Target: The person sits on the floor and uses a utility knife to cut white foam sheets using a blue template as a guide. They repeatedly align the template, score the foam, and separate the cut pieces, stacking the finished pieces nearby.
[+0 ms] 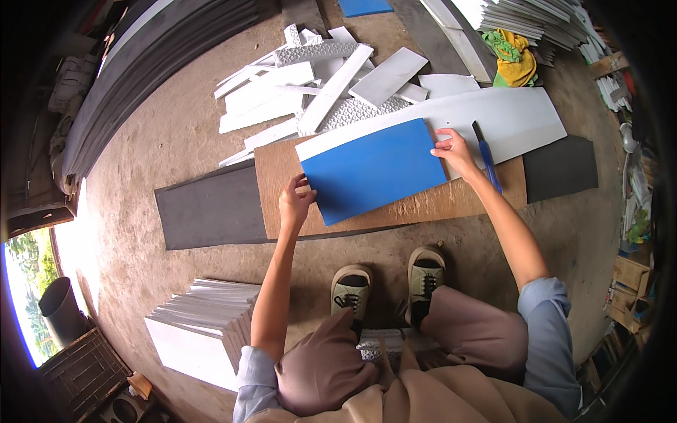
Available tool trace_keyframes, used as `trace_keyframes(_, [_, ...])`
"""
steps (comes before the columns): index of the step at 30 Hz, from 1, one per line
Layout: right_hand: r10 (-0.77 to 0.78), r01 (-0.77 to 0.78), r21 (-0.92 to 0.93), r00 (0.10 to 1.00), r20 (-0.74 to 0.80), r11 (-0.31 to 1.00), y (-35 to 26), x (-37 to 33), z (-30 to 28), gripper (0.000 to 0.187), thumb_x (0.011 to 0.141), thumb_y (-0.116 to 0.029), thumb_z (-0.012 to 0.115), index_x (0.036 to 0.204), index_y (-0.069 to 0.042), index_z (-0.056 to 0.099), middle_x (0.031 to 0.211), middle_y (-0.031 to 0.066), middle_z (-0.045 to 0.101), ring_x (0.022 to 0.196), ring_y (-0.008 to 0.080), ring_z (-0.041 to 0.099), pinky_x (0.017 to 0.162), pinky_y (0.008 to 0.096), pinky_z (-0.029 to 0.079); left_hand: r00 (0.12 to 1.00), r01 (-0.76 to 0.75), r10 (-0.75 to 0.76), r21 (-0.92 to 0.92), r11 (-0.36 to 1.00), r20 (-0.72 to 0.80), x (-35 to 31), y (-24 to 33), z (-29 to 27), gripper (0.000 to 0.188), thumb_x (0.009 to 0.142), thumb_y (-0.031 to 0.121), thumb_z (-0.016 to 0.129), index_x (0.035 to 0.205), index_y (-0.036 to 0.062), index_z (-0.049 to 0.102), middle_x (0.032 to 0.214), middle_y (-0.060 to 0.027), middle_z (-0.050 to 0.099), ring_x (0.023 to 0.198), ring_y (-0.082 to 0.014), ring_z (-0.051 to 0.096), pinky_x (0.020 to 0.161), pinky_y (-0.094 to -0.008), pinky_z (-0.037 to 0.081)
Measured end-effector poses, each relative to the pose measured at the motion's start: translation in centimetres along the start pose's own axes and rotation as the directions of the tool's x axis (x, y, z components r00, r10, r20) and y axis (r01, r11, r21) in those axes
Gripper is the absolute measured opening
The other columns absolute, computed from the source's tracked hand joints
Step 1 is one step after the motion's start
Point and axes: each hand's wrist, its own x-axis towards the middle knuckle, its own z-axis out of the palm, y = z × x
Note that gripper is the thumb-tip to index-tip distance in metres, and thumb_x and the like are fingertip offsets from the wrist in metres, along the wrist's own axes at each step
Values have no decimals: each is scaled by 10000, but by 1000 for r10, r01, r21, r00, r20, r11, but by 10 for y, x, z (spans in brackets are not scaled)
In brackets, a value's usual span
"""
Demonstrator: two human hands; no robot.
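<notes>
A rectangular blue sheet (377, 171) lies at a slant over a long white sheet (518, 113), both on a wooden board (395, 206). My left hand (295, 204) grips the blue sheet's left edge, thumb and fingers closed at it. At the opposite edge my right hand (453, 153) pinches the same sheet near its upper right corner. Just right of that hand, a knife (487, 159) with a blue handle and dark blade rests across the white sheet and the board.
Beneath the board, a dark mat (211, 208) sticks out on both sides. White offcuts (324, 88) are heaped beyond it. A stack of white sheets (204, 324) stands at near left, long dark sheets (155, 63) at far left. Yellow and green cloths (515, 60) lie at far right.
</notes>
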Motion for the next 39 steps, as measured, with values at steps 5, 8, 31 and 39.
trace_keyframes(5, [9,-9,-1,1000,20,1000,1,3,1,495,656,4,666,1106,-56,468,878,112,564,799,151,545,733,264,452,998,2,-3,-22,1000,-56,-3,0,0,351,719,6,616,1050,-25,505,966,-139,584,775,-212,627,630,-276,521])
trace_keyframes(8, [6,-5,-27,1000,26,1000,3,6,-2,500,660,-4,666,1114,-55,462,885,113,564,807,156,547,743,269,450,989,-1,4,14,1000,-148,-11,3,9,286,715,38,639,968,-32,526,912,-136,603,751,-217,629,627,-278,510])
trace_keyframes(31, [-28,29,-30,998,49,999,11,10,0,439,650,1,663,1050,-41,488,826,85,550,777,146,538,715,268,453,985,41,-34,42,998,-166,-13,1,11,319,730,122,653,980,-38,534,887,-143,624,788,-203,626,662,-275,496])
trace_keyframes(39, [0,4,-110,999,34,994,6,10,-1,412,655,7,661,1019,-37,473,813,91,551,775,157,545,704,273,464,986,164,-166,-303,939,18,-1,5,10,319,737,188,659,922,-55,569,684,5,543,611,-52,477,549,-181,387])
